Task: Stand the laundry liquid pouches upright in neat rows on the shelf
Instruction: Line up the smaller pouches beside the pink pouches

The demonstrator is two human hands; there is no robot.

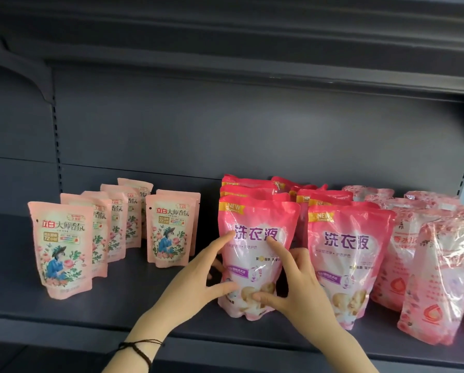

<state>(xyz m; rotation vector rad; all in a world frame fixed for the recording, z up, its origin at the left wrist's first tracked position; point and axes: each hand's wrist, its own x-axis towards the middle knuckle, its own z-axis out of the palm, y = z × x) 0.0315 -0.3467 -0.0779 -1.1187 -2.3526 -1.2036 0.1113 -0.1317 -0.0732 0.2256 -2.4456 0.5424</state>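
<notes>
Nearest you runs the front lip of the shelf, and the front pouch stands just inside it, upright, long axis vertical, printed face toward you. That closeness is the edge to watch: there is little deck between the pouch's foot and the drop.

Your hands flank this pouch. Your left hand lies spread on its left side, fingers straight and apart, index tip high on the face and thumb low, pressing rather than clasping. Your right hand holds the right side, thumb and index on the face and the other fingers curled round the edge into the narrow gap beside the neighbouring pouch. So the pouch sits directly between your palms, a touch nearer the right hand's hold.

The move turns on that right-hand gap. It is tight, so any squaring up probably has to go left or straight back. To the left the bare deck gives room before the pale peach pouches, which stand well apart. Behind, more pouches of its own row stand close, so backward travel is short. Further right are the clear-wrapped pink pouches, and the back panel closes it all off.
</notes>
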